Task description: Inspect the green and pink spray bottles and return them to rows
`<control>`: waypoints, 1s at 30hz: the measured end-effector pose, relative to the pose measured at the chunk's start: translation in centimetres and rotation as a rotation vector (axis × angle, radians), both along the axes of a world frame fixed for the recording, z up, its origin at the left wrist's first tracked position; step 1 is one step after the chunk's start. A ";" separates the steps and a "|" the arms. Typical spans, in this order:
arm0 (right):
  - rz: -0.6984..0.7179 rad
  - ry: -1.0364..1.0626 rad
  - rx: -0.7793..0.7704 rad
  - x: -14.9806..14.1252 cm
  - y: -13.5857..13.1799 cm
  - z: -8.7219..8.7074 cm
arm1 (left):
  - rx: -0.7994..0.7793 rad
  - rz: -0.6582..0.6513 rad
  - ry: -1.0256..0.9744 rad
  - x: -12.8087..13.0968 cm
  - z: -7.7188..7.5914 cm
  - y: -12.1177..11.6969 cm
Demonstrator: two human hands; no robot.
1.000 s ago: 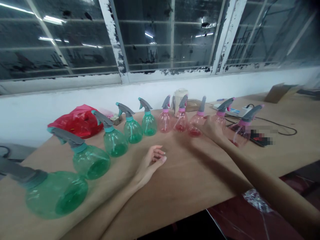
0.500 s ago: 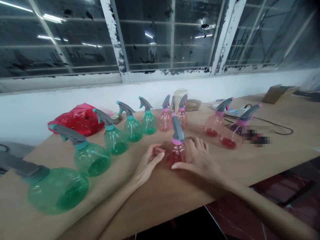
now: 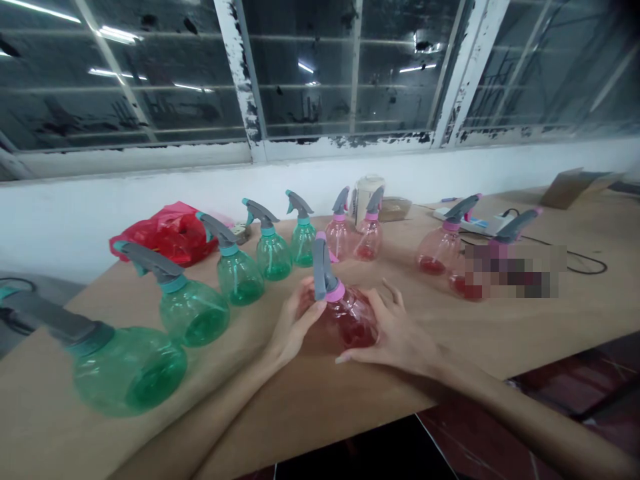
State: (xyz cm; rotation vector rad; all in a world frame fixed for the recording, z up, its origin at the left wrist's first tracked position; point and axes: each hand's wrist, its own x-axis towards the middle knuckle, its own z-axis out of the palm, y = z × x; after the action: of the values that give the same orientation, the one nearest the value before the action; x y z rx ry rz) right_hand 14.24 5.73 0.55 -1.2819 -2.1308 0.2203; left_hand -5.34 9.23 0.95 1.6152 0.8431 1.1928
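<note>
A clear pink spray bottle [image 3: 354, 320] with a grey trigger head and pink collar leans to the left, close to the table's front edge. My right hand [image 3: 393, 327] is wrapped around the right side of its body, thumb low at the front. At its neck, my left hand [image 3: 300, 317] pinches near the collar, the fingers partly behind the bottle. Several green spray bottles [image 3: 240, 277] stand in a slanting row on the left. More pink spray bottles stand behind at the middle, such as one pink bottle [image 3: 369, 239], and at the right, such as another [image 3: 437, 250].
A red plastic bag [image 3: 173, 237] lies at the back left. Along the wall are a cream container [image 3: 369, 190], a power strip [image 3: 493, 223] with a black cable, and a cardboard box [image 3: 575, 188] at the far right. A blurred patch hides something beside the right bottles.
The pink spray bottle has gone from nearly upright to tilted left. My left hand has closed in on its neck, and my right hand has stayed around its body. The view has shifted slightly.
</note>
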 end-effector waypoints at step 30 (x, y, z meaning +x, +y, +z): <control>0.176 -0.081 0.071 3.0 10.5 -4.1 | -0.904 -0.054 -0.596 -0.3 -0.1 2.6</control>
State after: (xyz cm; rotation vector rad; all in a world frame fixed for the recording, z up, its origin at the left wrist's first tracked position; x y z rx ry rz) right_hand 17.20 16.26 -3.54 -1.0797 -2.3014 0.1671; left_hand -5.67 11.79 0.86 0.5056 0.7632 0.9527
